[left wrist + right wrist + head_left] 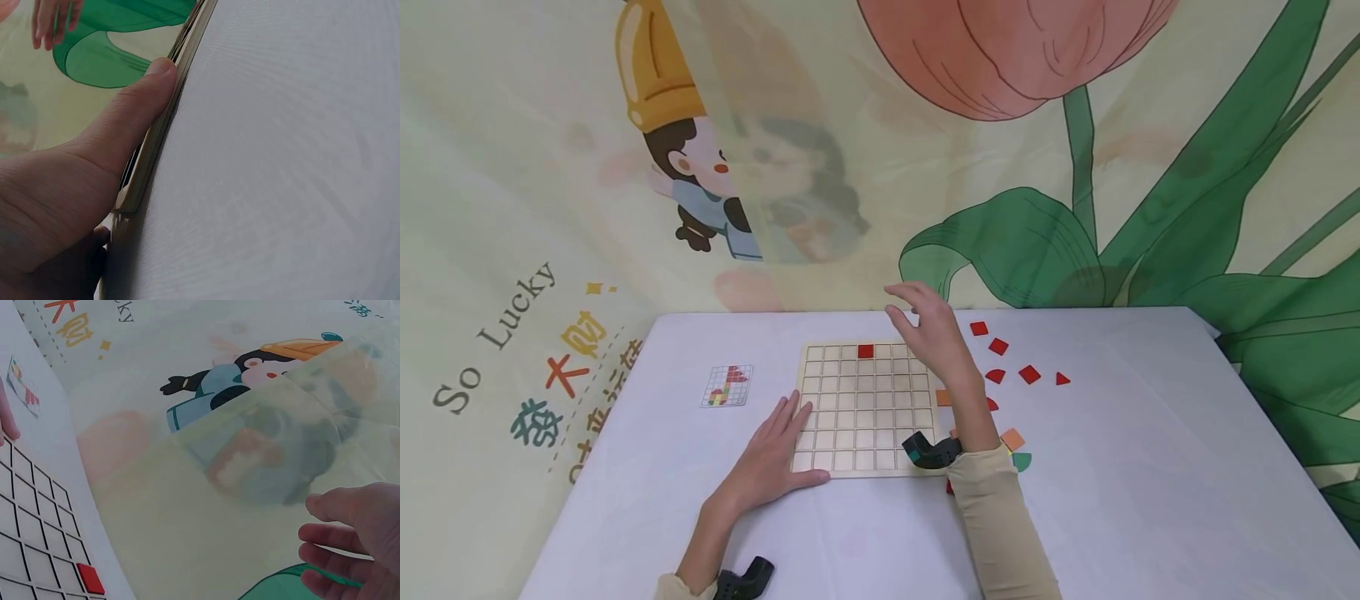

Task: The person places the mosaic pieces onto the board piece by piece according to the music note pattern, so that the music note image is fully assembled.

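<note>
A wooden grid board [865, 408] lies on the white table with one red square tile [866, 352] in its far row. My left hand [771, 462] rests at the board's near left corner, fingers spread along the left side. In the left wrist view the thumb [134, 112] lies along the board's near edge. Raised over the board's far right corner, my right hand [928, 329] holds nothing. Its fingers [334, 556] are parted and loosely bent in the right wrist view, where the same red tile [90, 579] also shows.
Several red pieces [1029, 375] lie right of the board, with an orange square [1012, 439] and a green piece [1022, 462] nearer; the right forearm partly hides others. A small pattern card [727, 386] lies to the left. A printed cloth [820, 283] hangs behind the table.
</note>
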A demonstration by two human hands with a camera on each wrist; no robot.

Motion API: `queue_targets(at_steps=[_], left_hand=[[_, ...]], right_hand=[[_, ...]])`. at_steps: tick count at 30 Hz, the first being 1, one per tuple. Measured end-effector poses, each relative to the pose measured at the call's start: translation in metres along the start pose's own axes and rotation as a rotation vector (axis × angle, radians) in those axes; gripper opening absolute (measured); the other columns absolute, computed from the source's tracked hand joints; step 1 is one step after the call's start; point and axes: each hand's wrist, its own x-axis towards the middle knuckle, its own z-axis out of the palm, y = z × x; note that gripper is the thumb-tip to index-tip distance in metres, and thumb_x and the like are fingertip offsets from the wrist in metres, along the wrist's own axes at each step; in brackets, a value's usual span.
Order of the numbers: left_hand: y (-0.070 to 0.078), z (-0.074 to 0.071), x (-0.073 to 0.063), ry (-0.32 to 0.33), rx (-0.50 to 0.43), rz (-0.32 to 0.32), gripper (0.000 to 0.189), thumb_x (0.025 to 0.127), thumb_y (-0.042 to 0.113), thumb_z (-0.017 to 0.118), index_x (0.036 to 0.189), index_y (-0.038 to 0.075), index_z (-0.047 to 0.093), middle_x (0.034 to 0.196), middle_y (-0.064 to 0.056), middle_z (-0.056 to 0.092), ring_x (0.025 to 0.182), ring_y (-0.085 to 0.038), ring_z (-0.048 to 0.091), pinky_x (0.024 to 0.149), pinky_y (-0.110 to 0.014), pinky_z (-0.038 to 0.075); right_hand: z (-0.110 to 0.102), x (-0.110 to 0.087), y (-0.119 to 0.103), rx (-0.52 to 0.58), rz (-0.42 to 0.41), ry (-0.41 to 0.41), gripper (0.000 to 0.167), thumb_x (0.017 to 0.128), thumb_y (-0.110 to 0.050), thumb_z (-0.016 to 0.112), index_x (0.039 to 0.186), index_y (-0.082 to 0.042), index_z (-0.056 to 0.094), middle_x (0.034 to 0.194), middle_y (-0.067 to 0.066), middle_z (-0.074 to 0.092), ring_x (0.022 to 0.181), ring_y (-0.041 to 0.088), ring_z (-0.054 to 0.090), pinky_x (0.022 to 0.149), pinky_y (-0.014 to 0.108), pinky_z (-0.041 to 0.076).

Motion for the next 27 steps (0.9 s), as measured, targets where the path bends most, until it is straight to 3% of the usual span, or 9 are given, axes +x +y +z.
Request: queue_targets(at_steps=[3, 7, 13, 20, 27], left_hand=[[0.000, 0.001, 0.000, 0.003, -0.005, 0.007, 0.109, 0.074, 0.062, 0.073, 0.154, 0.007, 0.023, 0.164, -0.015, 0.008, 0.152, -0.037, 0.007, 0.120, -0.058, 0.017], [0.001, 0.002, 0.000, 0.002, -0.010, 0.009, 0.110, 0.074, 0.062, 0.073, 0.155, 0.007, 0.022, 0.164, -0.015, 0.007, 0.152, -0.037, 0.006, 0.120, -0.058, 0.017], [0.002, 0.003, 0.000, -0.001, -0.008, 0.006, 0.110, 0.074, 0.063, 0.072, 0.155, 0.007, 0.022, 0.165, -0.014, 0.007, 0.152, -0.037, 0.006, 0.120, -0.057, 0.017], [0.001, 0.003, 0.000, -0.005, 0.001, -0.003, 0.111, 0.074, 0.065, 0.071, 0.155, 0.008, 0.020, 0.165, -0.013, 0.006, 0.152, -0.036, 0.005, 0.121, -0.057, 0.016], [0.000, 0.001, 0.000, 0.017, -0.011, 0.007, 0.110, 0.074, 0.062, 0.073, 0.154, 0.007, 0.022, 0.165, -0.014, 0.008, 0.152, -0.037, 0.007, 0.120, -0.058, 0.017]], right_hand=[[-0.003, -0.001, 0.003, -0.007, 0.014, -0.007, 0.035, 0.094, -0.013, 0.062, 0.128, -0.003, 0.062, 0.127, 0.014, 0.062, 0.118, 0.027, 0.058, 0.095, 0.041, 0.053], [-0.013, -0.003, 0.002, -0.023, -0.028, -0.043, 0.036, 0.094, -0.014, 0.063, 0.128, -0.005, 0.061, 0.128, 0.013, 0.062, 0.115, 0.028, 0.059, 0.094, 0.042, 0.054], [-0.043, -0.012, 0.021, -0.104, -0.064, -0.098, 0.037, 0.092, -0.013, 0.066, 0.128, -0.005, 0.061, 0.128, 0.014, 0.061, 0.119, 0.029, 0.058, 0.093, 0.044, 0.055], [-0.081, -0.027, 0.071, -0.196, 0.063, -0.119, 0.040, 0.091, -0.010, 0.066, 0.129, -0.002, 0.059, 0.131, 0.019, 0.058, 0.116, 0.034, 0.057, 0.092, 0.049, 0.055], [-0.103, -0.029, 0.104, -0.213, 0.175, -0.068, 0.040, 0.094, -0.010, 0.062, 0.131, 0.001, 0.056, 0.132, 0.023, 0.054, 0.119, 0.041, 0.054, 0.098, 0.057, 0.049]])
